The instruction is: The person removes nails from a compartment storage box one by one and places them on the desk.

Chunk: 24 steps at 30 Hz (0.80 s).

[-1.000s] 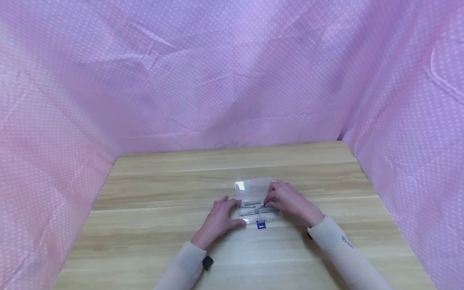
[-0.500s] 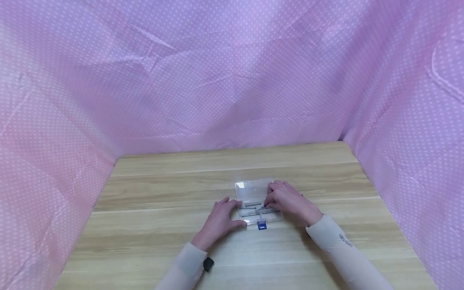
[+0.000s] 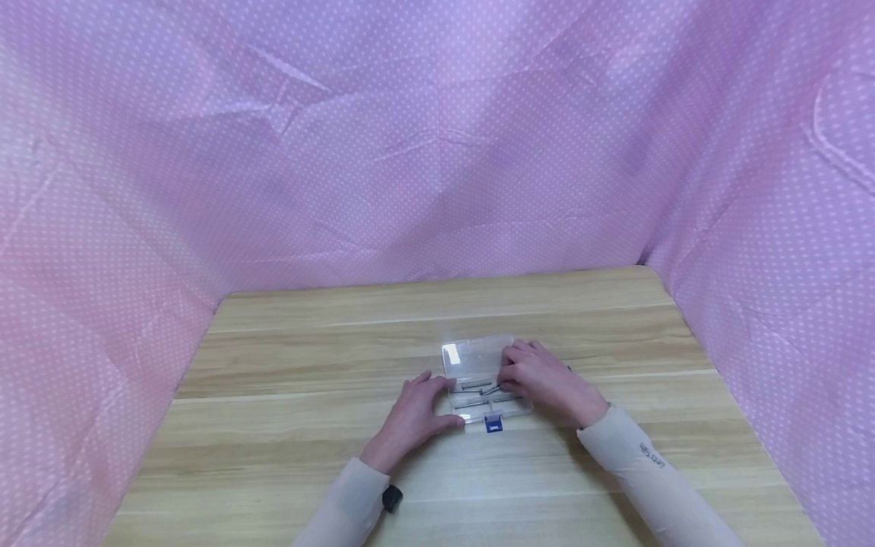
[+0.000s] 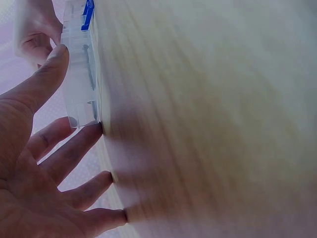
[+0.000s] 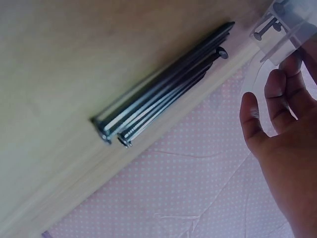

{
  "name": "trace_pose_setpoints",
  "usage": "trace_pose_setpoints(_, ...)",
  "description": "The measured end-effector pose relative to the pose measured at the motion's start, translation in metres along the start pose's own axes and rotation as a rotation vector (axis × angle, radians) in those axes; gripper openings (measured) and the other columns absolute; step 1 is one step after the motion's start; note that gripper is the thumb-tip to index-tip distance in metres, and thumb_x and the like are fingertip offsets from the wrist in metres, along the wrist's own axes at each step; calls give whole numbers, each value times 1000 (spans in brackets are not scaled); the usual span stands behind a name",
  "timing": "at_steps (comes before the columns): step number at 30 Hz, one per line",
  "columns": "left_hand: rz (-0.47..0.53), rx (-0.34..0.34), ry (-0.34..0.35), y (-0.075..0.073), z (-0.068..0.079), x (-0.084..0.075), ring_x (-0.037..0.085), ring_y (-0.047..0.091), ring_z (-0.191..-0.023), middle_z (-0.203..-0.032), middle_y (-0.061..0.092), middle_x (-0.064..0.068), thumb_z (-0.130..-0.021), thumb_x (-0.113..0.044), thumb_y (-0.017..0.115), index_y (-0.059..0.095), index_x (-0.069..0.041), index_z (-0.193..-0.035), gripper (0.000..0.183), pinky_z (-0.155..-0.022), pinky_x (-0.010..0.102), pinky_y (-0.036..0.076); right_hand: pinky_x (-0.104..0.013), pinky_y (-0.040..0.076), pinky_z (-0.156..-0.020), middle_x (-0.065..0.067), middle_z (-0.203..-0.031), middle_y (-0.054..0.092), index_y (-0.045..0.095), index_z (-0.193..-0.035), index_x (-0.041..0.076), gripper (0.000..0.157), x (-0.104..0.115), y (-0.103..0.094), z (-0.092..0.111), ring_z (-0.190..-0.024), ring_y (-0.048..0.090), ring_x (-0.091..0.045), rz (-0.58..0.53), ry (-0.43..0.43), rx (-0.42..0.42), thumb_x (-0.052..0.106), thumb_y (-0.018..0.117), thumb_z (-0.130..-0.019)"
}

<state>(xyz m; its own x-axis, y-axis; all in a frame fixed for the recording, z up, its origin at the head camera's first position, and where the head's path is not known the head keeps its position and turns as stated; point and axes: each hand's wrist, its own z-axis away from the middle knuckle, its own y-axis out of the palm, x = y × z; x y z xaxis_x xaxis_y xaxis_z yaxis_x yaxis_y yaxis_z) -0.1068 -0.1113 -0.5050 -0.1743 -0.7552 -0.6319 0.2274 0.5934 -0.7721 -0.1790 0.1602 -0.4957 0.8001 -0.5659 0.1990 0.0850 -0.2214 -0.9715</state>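
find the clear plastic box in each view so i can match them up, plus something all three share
Head: the clear plastic box is below centre, slightly right, its lid open.
Left wrist: upper left, seen from the side, the clear plastic box running off the top edge.
Right wrist: top right corner, only partly in frame.
Shared landmark: the right hand, at or beside the box in all three.

Shows white-dotted pink and lilac on the fabric [image 3: 437, 152], pale honey with browner grain on the bench [image 3: 287, 357]. Has colourless see-through plastic on the box [image 3: 478, 355], deep blue on its latch [image 3: 494, 425], silvery grey on the nails [image 3: 472, 404]. Adds off-white on the sleeves [image 3: 659, 486], dark lettering [image 3: 652, 456] on one, black on the wrist device [image 3: 393, 498].
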Motion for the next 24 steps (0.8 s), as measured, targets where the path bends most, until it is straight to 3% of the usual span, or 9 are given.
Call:
trace_pose_setpoints(8, 7, 4, -26, 0, 0, -1, 44, 41, -144, -138, 65, 13, -79, -40, 90, 67, -12, -132, 64, -122, 63, 24, -33, 41, -82, 11, -93, 54, 79, -91, 23, 2, 1, -1, -1, -92, 45, -13, -7, 11, 5, 22, 80, -90)
trace_pose_setpoints(16, 12, -2, -38, 1, 1, -1, 45, 41, -144, -138, 65, 12, -78, -40, 90, 68, -13, -131, 64, -118, 63, 32, -33, 42, -84, 12, -94, 55, 81, -91, 24, 7, 3, 0, 1, -94, 47, -12, -30, 8, -14, 19, 83, -87)
trace_pose_setpoints(24, 8, -3, -35, 1, 1, -2, 44, 41, -145, -138, 65, 12, -78, -39, 90, 67, -12, -132, 64, -121, 63, 25, -32, 44, -82, 12, -97, 58, 80, -95, 23, 7, 2, -1, 4, -95, 48, -12, -45, 39, -8, 19, 82, -89)
